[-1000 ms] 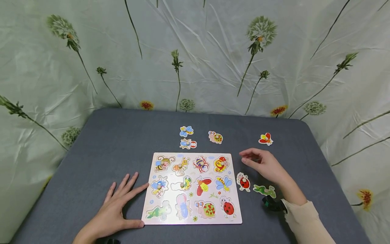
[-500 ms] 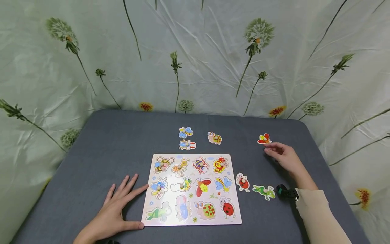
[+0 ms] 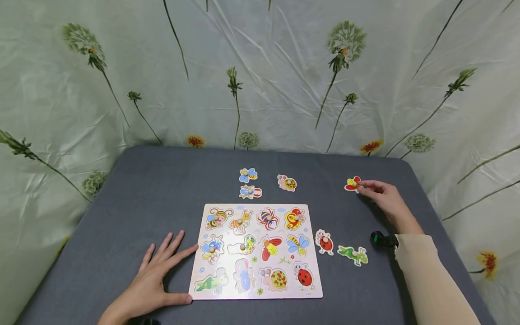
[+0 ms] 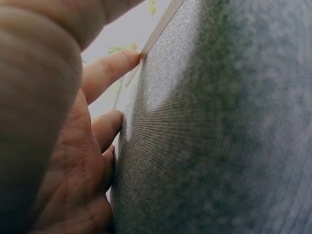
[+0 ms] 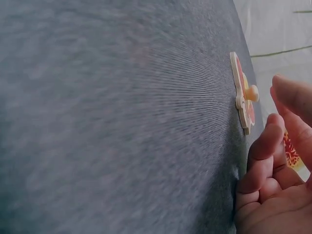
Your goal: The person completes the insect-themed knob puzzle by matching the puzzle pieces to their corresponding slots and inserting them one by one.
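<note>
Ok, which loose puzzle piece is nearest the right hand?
The red-winged, yellow-bodied insect piece, beside the right hand; the ladybug, grasshopper, snail, beetle and bee all lie farther away.

No readable lettering, only a tiny illegible mark on the puzzle board

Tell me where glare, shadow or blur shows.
Head view: glare pales the lower left of the puzzle board, and soft shadow lies beside the right sleeve. Left wrist view: the puzzle board is washed out and the grey cloth blurs toward the right edge. Right wrist view: the grey cloth blurs at left; the red-and-yellow piece is clearer.
</note>
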{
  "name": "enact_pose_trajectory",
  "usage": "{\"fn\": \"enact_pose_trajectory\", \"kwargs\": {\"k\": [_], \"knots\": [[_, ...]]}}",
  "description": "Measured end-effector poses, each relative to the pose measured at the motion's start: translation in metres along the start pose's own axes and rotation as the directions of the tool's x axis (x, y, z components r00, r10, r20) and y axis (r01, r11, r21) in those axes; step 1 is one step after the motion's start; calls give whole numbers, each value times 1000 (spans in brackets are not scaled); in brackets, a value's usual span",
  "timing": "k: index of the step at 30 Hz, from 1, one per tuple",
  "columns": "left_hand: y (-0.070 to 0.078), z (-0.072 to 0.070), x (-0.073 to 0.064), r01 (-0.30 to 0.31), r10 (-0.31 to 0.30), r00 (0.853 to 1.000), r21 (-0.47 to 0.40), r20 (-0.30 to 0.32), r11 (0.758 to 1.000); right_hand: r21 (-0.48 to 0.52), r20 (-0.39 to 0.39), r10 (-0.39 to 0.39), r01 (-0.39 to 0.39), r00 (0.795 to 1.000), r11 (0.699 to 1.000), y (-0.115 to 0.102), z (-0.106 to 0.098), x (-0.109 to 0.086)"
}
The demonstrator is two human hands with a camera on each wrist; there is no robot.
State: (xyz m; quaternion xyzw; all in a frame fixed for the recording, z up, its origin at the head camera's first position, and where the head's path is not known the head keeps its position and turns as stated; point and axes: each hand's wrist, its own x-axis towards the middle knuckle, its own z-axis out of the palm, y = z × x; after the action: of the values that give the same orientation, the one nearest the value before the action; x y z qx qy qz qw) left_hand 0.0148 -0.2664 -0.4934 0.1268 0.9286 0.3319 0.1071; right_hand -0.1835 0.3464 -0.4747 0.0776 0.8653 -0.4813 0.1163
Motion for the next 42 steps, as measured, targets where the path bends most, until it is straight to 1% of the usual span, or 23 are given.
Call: {"fn": "enact_pose_trajectory", "kwargs": {"k": [4, 10, 14, 19, 28, 35, 42], "knots": [[0, -1, 1, 7, -7, 1000, -9, 10, 1000, -13, 10, -1, 1, 1000, 1000, -3, -1, 6], [1, -2, 2, 12, -11, 1000, -14, 13, 1000, -41, 15, -10, 10, 1000, 999, -6, 3, 15], [2, -3, 1, 19, -19, 1000, -15, 16, 1000, -59, 7, 13, -12, 1000, 998, -9, 6, 19], [1, -2, -1, 8, -8, 1000, -6, 6, 1000, -73, 2, 36, -36, 999, 997, -8, 7, 21], [2, -2, 1, 4, -4, 1000, -6, 3, 1000, -72, -61, 27, -32, 998, 997, -4, 10, 21], [2, -2, 2, 13, -13, 1000, -13, 10, 1000, -112, -132, 65, -80, 989, 991, -6, 13, 22], [1, -1, 1, 14, -14, 1000, -20, 13, 1000, -174, -171, 99, -129, 980, 976, -9, 15, 23]]}}
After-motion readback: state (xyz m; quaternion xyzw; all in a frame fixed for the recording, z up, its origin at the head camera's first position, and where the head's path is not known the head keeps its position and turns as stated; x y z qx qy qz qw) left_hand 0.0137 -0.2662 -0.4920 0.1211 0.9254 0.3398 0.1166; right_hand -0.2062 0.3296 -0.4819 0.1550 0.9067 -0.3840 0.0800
